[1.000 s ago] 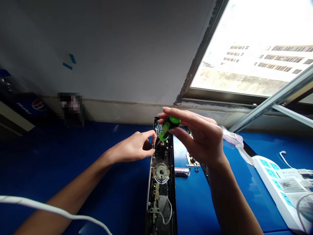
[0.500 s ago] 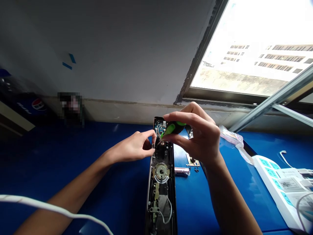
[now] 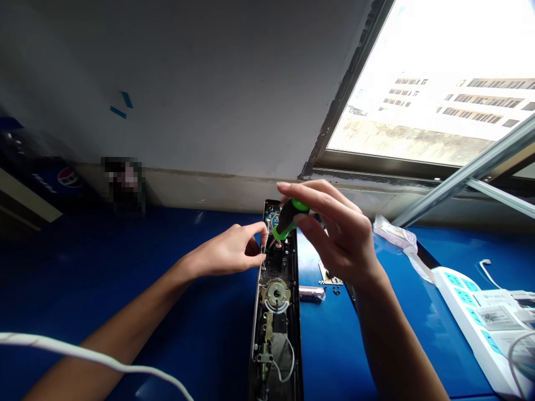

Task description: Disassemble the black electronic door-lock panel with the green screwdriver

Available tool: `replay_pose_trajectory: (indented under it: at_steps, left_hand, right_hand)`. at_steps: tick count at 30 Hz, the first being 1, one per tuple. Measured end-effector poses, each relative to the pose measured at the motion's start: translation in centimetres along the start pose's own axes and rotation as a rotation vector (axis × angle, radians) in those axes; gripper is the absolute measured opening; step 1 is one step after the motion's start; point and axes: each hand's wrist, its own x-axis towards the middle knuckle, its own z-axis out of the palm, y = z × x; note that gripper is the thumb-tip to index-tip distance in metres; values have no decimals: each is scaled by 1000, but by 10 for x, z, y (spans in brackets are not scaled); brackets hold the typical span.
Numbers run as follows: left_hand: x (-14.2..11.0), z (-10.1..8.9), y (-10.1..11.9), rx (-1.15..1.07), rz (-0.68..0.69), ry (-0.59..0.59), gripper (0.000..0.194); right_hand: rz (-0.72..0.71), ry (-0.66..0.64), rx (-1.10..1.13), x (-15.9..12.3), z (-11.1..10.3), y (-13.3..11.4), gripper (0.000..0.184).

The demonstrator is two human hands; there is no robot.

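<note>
A long, narrow black housing [image 3: 296, 323], which looks like an opened electronic door lock, lies lengthwise in front of me. Inside it are a blue circuit board [image 3: 272, 210], thin wires and a round metal part [image 3: 276, 293]. My right hand [image 3: 340, 234] holds a green-and-black screwdriver [image 3: 287, 219] by its handle between thumb and fingers. The screwdriver tilts down to the left, its tip over the upper part of the housing near the wires. My left hand [image 3: 228, 250] pinches at the housing's left edge; what lies between its fingertips is too small to make out.
Right of the housing lie a wrapped cylinder [image 3: 312, 294], small dark screws [image 3: 336, 291] and a plate [image 3: 330, 274]. A white power strip [image 3: 463, 312] with plugs is at the right. A white cable [image 3: 96, 356] crosses the lower left. Behind the blue table [image 3: 188, 234] stands a wall.
The fingers of my right hand have shifted and opened somewhat around the screwdriver handle, which has turned and shows more of itself. My left hand stays in place.
</note>
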Motion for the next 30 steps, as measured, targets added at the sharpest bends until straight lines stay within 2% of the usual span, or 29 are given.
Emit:
replay_pose_trajectory:
  at_steps: [3,8,10,14,16,20,22,24,26,28,30]
  left_hand:
    - [0,0,-1,2,-2,6,26]
    - [-1,0,0,-24,4,13,27]
    - [0,0,0,-29,2,12,24]
    - [1,0,-2,-21,2,7,23]
    - [1,0,-2,-17,5,9,25]
    - [-1,-1,0,-30,5,9,25]
    - [-1,-1,0,-33,0,0,24]
    - [0,0,-1,-30,-1,-6,22]
    - [0,0,-1,-26,1,-2,21]
    - [0,0,0,-23,3,4,21]
    - [0,0,1,-27,2,8,21]
  right_hand:
    - [12,-45,98,0,1,-2,49]
    - [-47,107,-119,0,-1,0,43]
    - [-23,72,-125,0,-3,-1,43]
    - [38,-77,74,-1,-4,-3,54]
    - [30,-34,52,-2,-4,-2,52]
    - [-31,83,-162,-2,-6,1,44]
    - [-21,44,-155,-1,-7,0,42]
    - [17,-41,-49,-1,-8,-2,45]
    - [30,-65,32,-1,-7,-2,50]
    - [-11,1,4,-2,-5,-1,49]
    - [-53,103,-116,-2,-3,0,43]
